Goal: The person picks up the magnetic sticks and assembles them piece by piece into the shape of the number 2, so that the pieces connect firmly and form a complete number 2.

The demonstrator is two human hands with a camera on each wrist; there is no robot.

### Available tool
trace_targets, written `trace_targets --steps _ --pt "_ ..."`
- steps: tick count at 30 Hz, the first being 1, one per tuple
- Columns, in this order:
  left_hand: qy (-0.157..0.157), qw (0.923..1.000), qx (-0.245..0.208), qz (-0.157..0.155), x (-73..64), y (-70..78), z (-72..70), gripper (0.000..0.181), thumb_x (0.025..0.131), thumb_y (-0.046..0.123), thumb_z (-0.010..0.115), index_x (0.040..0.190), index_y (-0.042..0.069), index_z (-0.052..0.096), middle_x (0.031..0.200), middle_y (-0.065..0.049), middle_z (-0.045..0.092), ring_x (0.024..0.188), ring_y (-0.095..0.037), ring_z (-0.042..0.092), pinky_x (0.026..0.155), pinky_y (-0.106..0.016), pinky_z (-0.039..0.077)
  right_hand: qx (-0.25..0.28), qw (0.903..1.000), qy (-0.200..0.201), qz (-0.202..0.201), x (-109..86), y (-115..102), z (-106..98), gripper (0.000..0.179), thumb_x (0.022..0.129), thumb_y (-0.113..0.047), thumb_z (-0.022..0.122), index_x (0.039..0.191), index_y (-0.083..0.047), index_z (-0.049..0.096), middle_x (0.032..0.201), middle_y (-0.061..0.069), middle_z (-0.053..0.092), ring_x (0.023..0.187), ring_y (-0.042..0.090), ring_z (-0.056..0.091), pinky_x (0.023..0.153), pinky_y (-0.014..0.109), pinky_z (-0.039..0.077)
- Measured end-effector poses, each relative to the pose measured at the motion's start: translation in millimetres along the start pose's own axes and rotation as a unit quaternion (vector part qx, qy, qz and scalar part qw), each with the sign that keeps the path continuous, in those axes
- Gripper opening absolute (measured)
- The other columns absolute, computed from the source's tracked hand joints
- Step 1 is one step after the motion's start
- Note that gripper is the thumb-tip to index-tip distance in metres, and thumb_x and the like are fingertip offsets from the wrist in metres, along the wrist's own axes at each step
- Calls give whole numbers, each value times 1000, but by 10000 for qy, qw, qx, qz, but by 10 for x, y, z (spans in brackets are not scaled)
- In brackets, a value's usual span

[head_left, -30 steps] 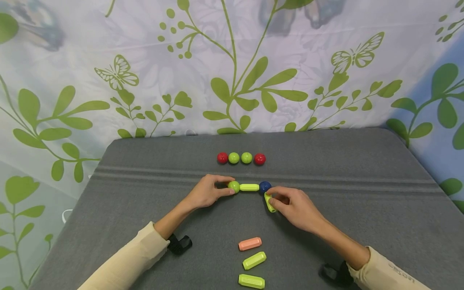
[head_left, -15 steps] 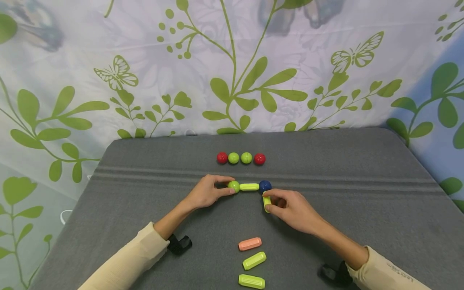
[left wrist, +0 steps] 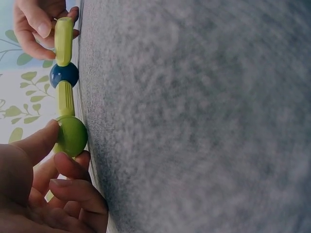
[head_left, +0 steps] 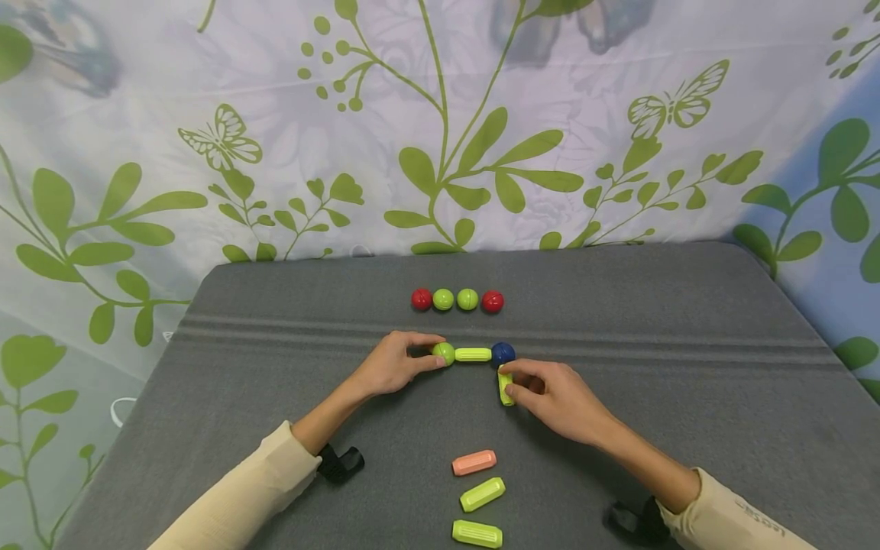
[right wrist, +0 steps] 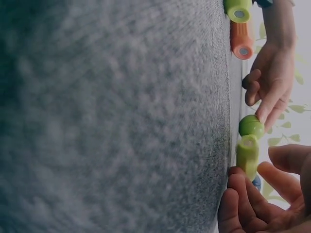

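Note:
My left hand (head_left: pixel 392 363) pinches a green ball (head_left: pixel 444 353) between thumb and fingers. Its right side meets a ribbed yellow-green magnetic rod (head_left: pixel 473 355), whose other end touches a dark blue ball (head_left: pixel 503 353). Below the blue ball, my right hand (head_left: pixel 560 397) holds a second yellow-green rod (head_left: pixel 506 388), which points toward me; its upper end is at the ball, partly behind a finger. The right wrist view shows a silver disc on that rod's (right wrist: pixel 247 154) near end. In the left wrist view, ball, rod, blue ball (left wrist: pixel 64 75) and second rod (left wrist: pixel 63 41) line up.
Behind the hands, two red balls (head_left: pixel 492 301) and two green balls (head_left: pixel 443 299) form a row. Nearer me on the grey tabletop (head_left: pixel 309 290) lie an orange rod (head_left: pixel 474 462) and two yellow-green rods (head_left: pixel 483 495). A patterned cloth (head_left: pixel 385 122) hangs behind the table.
The second rod, first slanted in my right hand, has swung left to stand nearly straight below the blue ball. Between the last two frames it shifts slightly toward me. My left hand stays still.

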State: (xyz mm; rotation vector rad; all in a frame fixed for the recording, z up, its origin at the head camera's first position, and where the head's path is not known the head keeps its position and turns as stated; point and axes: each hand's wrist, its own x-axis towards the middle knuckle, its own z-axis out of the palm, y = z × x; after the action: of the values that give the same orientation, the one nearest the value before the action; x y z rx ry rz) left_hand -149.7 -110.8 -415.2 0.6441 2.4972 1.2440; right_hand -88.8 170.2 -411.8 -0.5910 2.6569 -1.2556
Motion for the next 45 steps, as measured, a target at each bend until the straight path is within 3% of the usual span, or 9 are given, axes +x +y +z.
trace_targets --steps 16,23,29,37,45 --pt "-6 10000 -7 80 -4 -4 -7 38 94 21 70 128 5 66 118 -12 66 54 -8 52 54 -26 47 -4 10000 -2 19 -9 3 -4 23 95 -11 66 118 -7 70 89 -6 67 66 6 56 58 27 47" --pt "17 10000 0 63 -7 -10 -5 38 93 21 70 128 5 66 117 -11 66 54 -8 51 54 -27 46 -127 9999 56 -13 -9 -8 -6 21 95 -11 66 116 -8 71 79 -8 62 63 7 53 55 27 44" --pt "-9 10000 -6 70 -2 -17 -6 38 94 22 70 128 5 66 117 -11 66 54 -8 53 55 -27 47 -365 9983 416 -157 34 -22 -28 18 93 -9 68 110 -8 73 76 -9 60 60 6 51 53 27 43" --pt "-60 9999 -49 89 -8 -19 -7 39 94 21 70 129 4 65 116 -11 66 52 -9 53 54 -26 47 -162 9948 937 -367 320 13 -109 16 94 -8 67 108 -5 72 83 -1 65 65 12 55 58 32 45" --pt "-60 9999 -46 111 -2 -12 -9 39 94 21 69 129 5 65 118 -12 65 50 -9 52 54 -26 45 -697 9897 1154 -483 739 123 -215 26 91 -6 69 117 0 68 104 16 63 71 19 53 64 38 42"
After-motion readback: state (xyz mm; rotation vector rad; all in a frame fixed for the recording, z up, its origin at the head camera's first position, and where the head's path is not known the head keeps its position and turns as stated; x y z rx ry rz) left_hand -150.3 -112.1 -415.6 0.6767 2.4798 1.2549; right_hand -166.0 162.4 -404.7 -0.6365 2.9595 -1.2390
